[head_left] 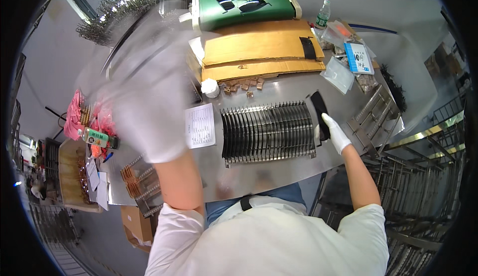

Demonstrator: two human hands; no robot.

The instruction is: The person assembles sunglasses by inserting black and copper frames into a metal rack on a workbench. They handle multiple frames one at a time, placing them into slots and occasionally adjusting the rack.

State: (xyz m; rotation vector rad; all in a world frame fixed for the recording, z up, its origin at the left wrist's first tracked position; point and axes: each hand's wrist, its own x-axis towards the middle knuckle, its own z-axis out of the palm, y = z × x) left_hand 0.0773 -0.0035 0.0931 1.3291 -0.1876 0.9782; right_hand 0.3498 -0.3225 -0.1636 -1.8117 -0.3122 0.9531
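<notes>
While holding a black curved panel [318, 112] at the right end of a row of dark curved plates [269, 131], advise squaring up to that row before releasing.

Head view, the only one supplied. Gloved right hand [337, 134]: fingers closed on the panel's right-hand side. Panel just beside the last plate, set slightly askew; touching or apart, cannot tell. Judged good practice: grip by the edge only, match the curve of the neighbouring plates, avoid scraping across the teeth of the slotted metal rack [271, 159]. Gloved left hand [152, 102]: raised at the left, heavily blurred; state of fingers and any load, cannot tell. Recommend slowing that hand when near the rack.

Labels and writing. On the metal table [239, 182], left of the rack: white sheet [200, 125] with a printed grid, entries too small to read. Upper right, among plastic bags [340, 75]: blue-and-white card [359, 58], large dark characters, partly legible. Far left: green-labelled bottle [96, 137], pale lettering. Upper right: clear bottle [323, 14], green label, lettering too small. Brands: none recorded.
</notes>
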